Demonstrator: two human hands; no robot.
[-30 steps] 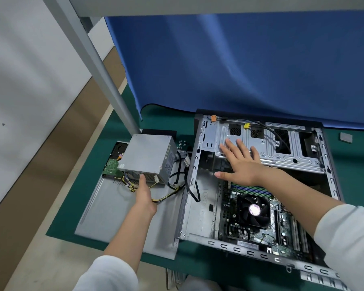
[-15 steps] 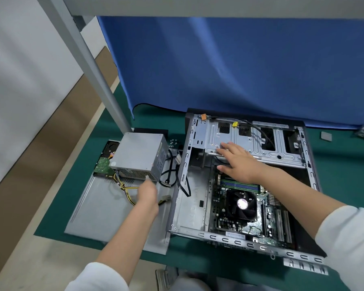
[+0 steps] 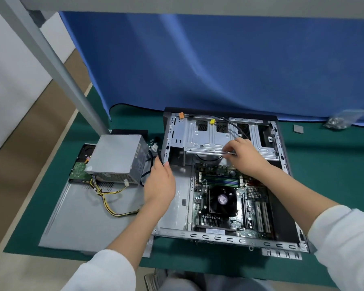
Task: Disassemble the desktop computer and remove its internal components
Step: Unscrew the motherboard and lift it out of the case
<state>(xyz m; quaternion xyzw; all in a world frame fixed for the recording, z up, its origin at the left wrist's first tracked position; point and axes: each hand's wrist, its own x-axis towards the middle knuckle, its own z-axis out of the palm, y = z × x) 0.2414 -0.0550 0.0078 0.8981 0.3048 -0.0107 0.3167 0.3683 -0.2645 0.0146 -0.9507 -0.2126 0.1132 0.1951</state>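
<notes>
Your sleeves: white, soft knit, pushed up above both forearms. Your left hand (image 3: 160, 183) and right hand (image 3: 243, 156) bare, no gloves. Grey trousers, dark shoe (image 3: 150, 280) at bottom edge.

A: Where is there room inside the case (image 3: 178, 208)?

B: Over the bare floor panel left of the motherboard (image 3: 229, 198). The drive cage (image 3: 210, 136) roofs the far end.

A: And left of it?

B: The power supply (image 3: 118, 157) and its cables (image 3: 114, 203) crowd the side panel (image 3: 76, 223); its near part looks free.

Likely repair workshop, green bench mat (image 3: 51, 206), opened computer case (image 3: 229, 236)
</notes>
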